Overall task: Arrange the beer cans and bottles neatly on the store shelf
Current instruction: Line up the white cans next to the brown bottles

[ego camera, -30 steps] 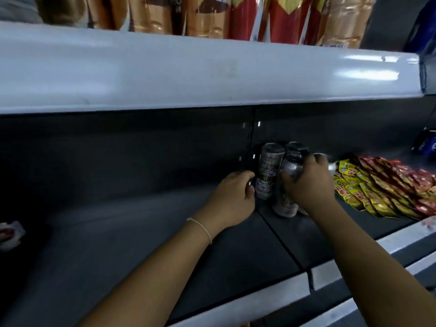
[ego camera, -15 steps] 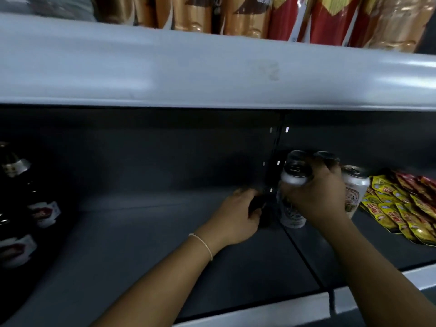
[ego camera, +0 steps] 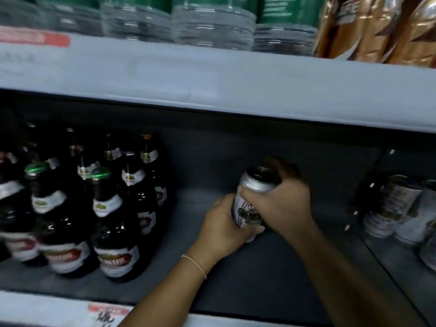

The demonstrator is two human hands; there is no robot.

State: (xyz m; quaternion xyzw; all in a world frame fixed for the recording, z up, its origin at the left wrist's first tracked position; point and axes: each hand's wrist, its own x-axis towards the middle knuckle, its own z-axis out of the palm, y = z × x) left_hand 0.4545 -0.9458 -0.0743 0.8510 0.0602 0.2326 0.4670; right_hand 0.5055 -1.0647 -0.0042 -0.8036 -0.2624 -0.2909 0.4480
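A silver beer can (ego camera: 250,204) stands upright near the middle of the dark shelf floor (ego camera: 271,274). My left hand (ego camera: 221,228) wraps its lower left side. My right hand (ego camera: 280,204) grips its upper right side, fingers reaching over the rim. Behind the fingers something dark shows, perhaps a second can; I cannot tell. Several dark beer bottles (ego camera: 113,227) with red and white labels crowd the shelf's left part. More silver cans (ego camera: 396,206) stand at the right, past the shelf joint.
The grey upper shelf edge (ego camera: 212,76) hangs low over the work area. Water bottles (ego camera: 207,22) and gold snack bags (ego camera: 377,27) sit above. A price tag (ego camera: 108,312) sticks to the front lip. Bare floor lies between the bottles and the held can.
Both hands have carried the can leftward from the group of cans, away from the shelf joint. The view swung left, bringing the beer bottles in and the snack packets out.
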